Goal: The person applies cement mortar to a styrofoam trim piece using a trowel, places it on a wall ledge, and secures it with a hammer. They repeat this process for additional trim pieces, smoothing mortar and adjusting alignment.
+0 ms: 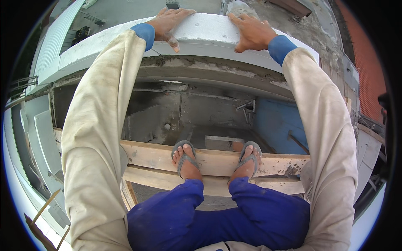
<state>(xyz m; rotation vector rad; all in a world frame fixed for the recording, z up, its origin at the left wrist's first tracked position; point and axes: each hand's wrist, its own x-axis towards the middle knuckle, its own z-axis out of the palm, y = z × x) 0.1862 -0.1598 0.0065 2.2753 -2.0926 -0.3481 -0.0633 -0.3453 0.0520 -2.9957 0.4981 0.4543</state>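
A long white block course point(205, 28), rough-topped like lightweight concrete, runs across in front of me on a grey mortar-smeared ledge point(201, 66). My left hand point(171, 28) lies on its top, left of the middle, fingers stretched toward the far edge and thumb pointing down at the near side. To the right, my right hand point(252, 33) rests on the same top with fingers spread and thumb at the near edge. Neither hand holds a loose object. Both arms are stretched forward in beige sleeves with blue cuffs.
My sandalled feet stand on narrow wooden planks point(284, 163). Beyond their edge a deep drop shows a grey floor with debris and a blue wall panel point(276, 121). Red netting or tiling point(362, 54) lies at the far right. White panels point(47, 140) stand at the left.
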